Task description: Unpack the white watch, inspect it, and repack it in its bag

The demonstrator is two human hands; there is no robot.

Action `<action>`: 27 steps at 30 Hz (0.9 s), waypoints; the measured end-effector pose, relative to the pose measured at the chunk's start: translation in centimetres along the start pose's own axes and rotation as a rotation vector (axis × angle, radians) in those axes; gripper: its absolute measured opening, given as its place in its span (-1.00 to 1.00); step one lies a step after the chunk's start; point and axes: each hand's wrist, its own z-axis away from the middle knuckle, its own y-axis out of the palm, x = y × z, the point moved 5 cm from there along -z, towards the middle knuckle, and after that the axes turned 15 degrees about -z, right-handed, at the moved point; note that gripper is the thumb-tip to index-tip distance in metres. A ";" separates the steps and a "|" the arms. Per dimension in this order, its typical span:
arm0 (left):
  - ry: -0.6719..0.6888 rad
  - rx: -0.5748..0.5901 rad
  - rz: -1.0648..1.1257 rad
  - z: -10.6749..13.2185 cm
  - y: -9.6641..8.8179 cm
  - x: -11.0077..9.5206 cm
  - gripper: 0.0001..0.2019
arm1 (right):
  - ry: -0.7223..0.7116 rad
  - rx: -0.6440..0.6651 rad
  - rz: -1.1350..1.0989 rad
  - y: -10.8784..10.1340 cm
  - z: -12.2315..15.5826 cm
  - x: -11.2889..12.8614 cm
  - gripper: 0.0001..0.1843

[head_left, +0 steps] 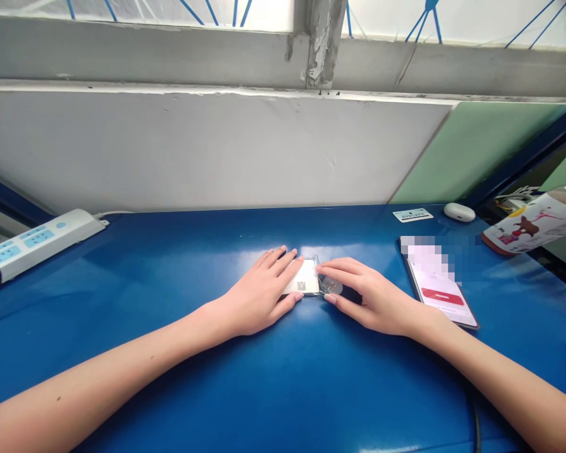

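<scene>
Pressing a code card [306, 277] to your blue table [283, 390] by the white wall [217, 151], your left hand [259, 296] lies flat-fingered; your right hand [372, 299] pinches it.

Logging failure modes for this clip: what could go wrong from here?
1. The clear wrap, pinched by the right hand, looks thin; it may tear or slip off the white QR card under the left hand.
2. The phone lies beside that wrist; a sweep could shove it along the glossy blue table.
</scene>
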 end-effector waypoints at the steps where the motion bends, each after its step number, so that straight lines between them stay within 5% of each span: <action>1: 0.001 -0.010 0.004 0.0 0.0 0.0 -0.42 | 0.008 0.001 -0.005 0.0 0.0 -0.1 -0.54; 15: 0.002 -0.041 0.017 0.0 -0.1 0.0 -0.46 | 0.056 0.018 -0.038 0.8 0.1 -0.3 -0.44; 27: -0.005 -0.006 -0.018 -0.2 0.0 -0.2 -0.45 | -0.040 0.059 0.057 0.7 -0.2 0.0 -0.52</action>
